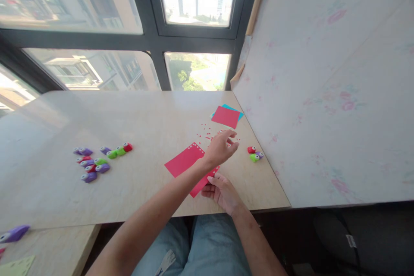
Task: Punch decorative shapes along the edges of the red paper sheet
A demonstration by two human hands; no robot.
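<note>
Red paper sheet (186,161): flat on table, punched dots along edge. Right hand (223,192) grip pinching its near corner; left hand (221,146) grip loose, empty.

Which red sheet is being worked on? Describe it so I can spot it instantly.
Start at the wooden table under the window, then look at its near edge on the right side. The red sheet with a punched dotted edge lies there, pinched by the right hand. Unlike the plain red sheet on blue paper farther back, it has holes along its border.
</note>
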